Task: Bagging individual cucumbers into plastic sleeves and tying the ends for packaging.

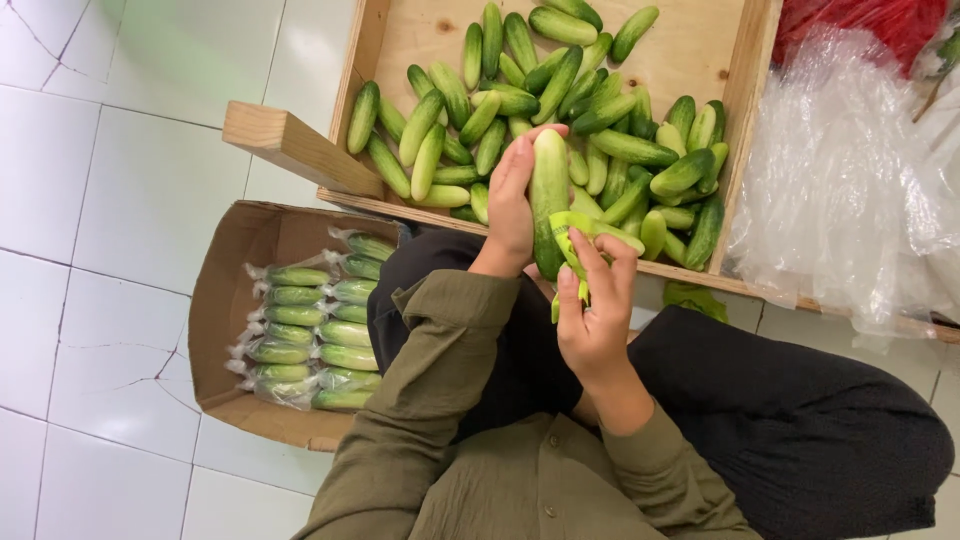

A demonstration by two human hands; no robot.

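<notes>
long smooth green cucumber [549,200] upright, frame centre | left hand [512,205] closed around it | right hand [597,310] pinching light-green plastic peeler [572,245] against it | wooden crate of loose cucumbers [745,90] above, cardboard box of wrapped ones [215,310] left

The cucumber [548,190] in the left hand's [510,205] grip was dark green, paling to whitish at its far tip; the peeler [572,243] in the right hand's [597,320] grip was bright lime green; beyond the grip, the crate [420,35] was pale, knotted wood; left of it, the cardboard box [225,300] was brown; the sleeves [440,360] were olive; the floor [120,200] was white tile, cracked.
</notes>
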